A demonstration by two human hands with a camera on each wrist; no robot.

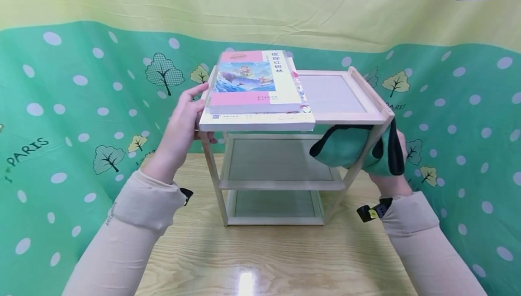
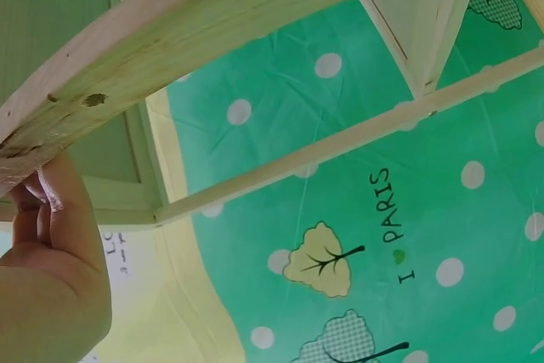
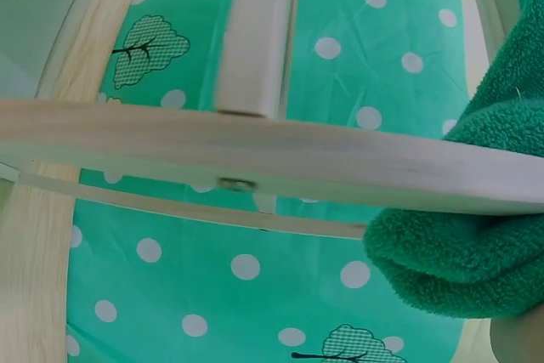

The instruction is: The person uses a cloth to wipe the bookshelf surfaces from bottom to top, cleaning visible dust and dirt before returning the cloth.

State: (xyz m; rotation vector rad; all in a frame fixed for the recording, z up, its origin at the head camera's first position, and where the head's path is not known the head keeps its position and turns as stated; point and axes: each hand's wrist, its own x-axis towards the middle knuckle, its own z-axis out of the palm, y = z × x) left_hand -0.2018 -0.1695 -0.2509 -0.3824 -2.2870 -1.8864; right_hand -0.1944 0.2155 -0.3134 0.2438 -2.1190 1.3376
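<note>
A pale three-tier wooden shelf (image 1: 281, 186) stands upright in the head view. My left hand (image 1: 182, 121) grips its upper left side, thumb at the books' edge and fingers bent round the frame; in the left wrist view the fingers pass behind a wooden post (image 2: 102, 82). My right hand (image 1: 402, 144), largely hidden, holds a green towel (image 1: 342, 146) with black edging around the right front post. Up close in the right wrist view, the towel's fuzzy fabric (image 3: 459, 261) lies on both sides of the wooden post (image 3: 357, 155).
Two stacked books lie on the left of the top board: a pink and cream one (image 1: 248, 99) over a larger white-edged one (image 1: 260, 121). A wooden floor (image 1: 260, 250) lies beneath. Green and yellow printed curtain (image 1: 81, 115) surrounds the shelf closely.
</note>
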